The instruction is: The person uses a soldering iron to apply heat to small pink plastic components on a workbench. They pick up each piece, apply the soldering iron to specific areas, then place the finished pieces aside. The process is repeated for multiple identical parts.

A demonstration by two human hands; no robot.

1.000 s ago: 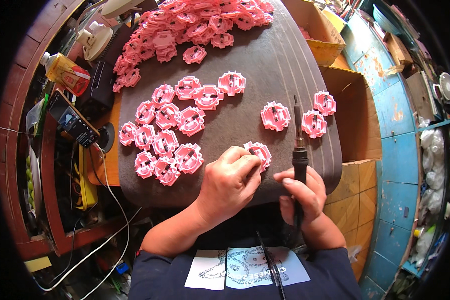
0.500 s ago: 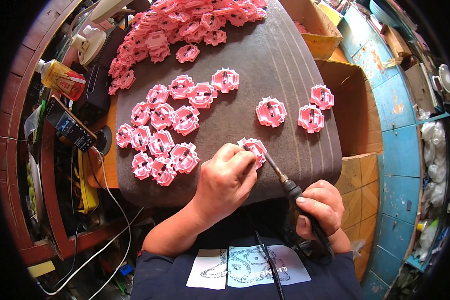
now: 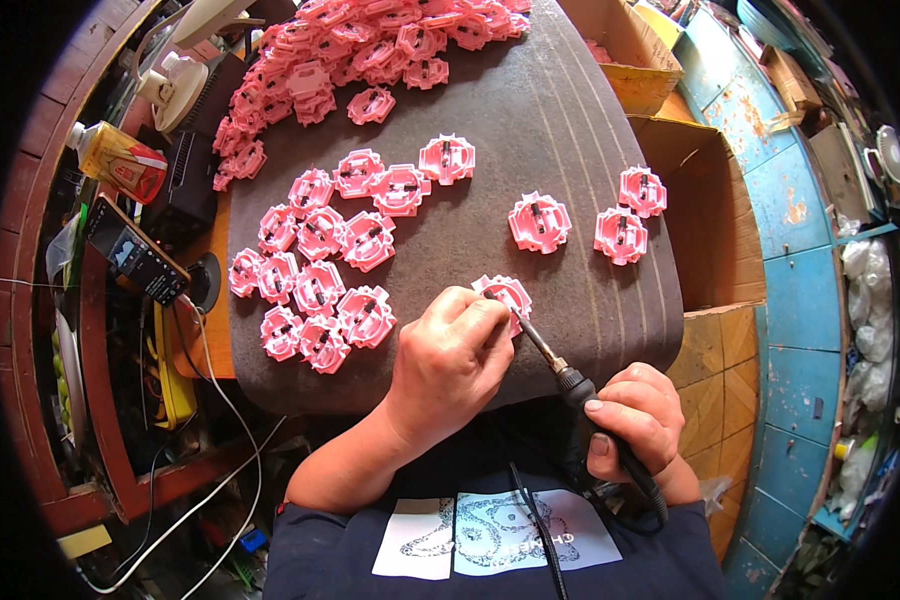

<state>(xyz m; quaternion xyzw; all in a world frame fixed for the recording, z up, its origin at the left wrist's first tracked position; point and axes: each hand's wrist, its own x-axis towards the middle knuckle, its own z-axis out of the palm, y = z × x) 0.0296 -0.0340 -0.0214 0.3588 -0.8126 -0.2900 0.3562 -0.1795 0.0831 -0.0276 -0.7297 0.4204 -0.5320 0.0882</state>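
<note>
My right hand point(image 3: 638, 425) is wrapped round the black handle of a soldering iron point(image 3: 578, 388). Its metal shaft slants up and left, with the tip against a pink plastic part point(image 3: 502, 291) near the table's front edge. At that part's near left side, my left hand point(image 3: 455, 350) is closed in a pinch. What sits between those fingertips is hidden. Left of this hand lies a cluster of similar pink parts point(image 3: 318, 288), each with a small black piece in its middle. Three more stand to the right, one being a single pink part point(image 3: 539, 223).
A large heap of pink parts point(image 3: 310, 80) covers the far left of the dark table mat point(image 3: 490, 215). Open cardboard boxes point(image 3: 715, 215) stand by the right edge. On the left are a phone point(image 3: 135, 250) on a stand, a bottle point(image 3: 120, 160) and a white cable point(image 3: 235, 400).
The soldering iron has shifted slightly to the left, its tip further in over the pink part. My left hand stays pinched in nearly the same place.
</note>
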